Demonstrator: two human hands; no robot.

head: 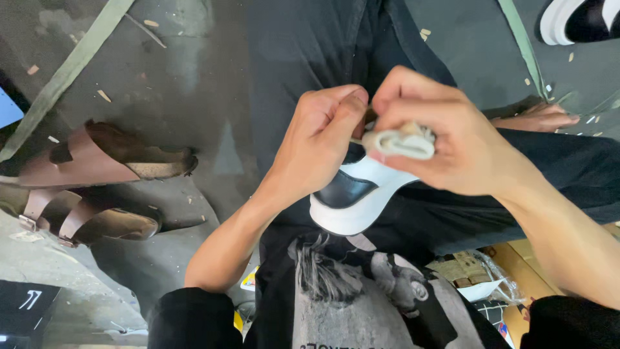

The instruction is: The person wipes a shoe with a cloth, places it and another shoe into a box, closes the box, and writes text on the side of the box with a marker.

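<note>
At the centre of the frame a white-and-black shoe (pixel 352 194) is held over the lap, its pale sole turned toward the lower middle. The left hand (pixel 320 139) is closed on the shoe's upper part, thumb and fingers pinched together. The right hand (pixel 439 136) is clamped around a folded white cloth (pixel 400 143), which is pressed against the shoe. The two hands are touching. A pair of brown sandals (pixel 97 187) is seen on the grey floor (pixel 161 84) at the left.
</note>
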